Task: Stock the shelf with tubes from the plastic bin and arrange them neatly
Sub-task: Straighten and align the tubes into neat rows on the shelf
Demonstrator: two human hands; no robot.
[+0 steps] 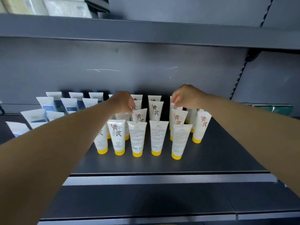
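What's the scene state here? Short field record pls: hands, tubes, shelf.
left hand: reaches to the back rows, fingertips pinch the top of a yellow-cap tube
right hand: reaches to the back rows, fingertips pinch the top of another tube
yellow-cap tubes: stand on their caps in rough rows, mid shelf; some show the front label, some the back
front row: five tubes, uneven line
blue tubes: stand in rows to the left
shelf: dark, bare front strip
bin: not in view

The tubes [118,137] are white with yellow caps and dark and red lettering. Other tubes [47,103] are white and blue. The shelf [211,159] is dark grey.
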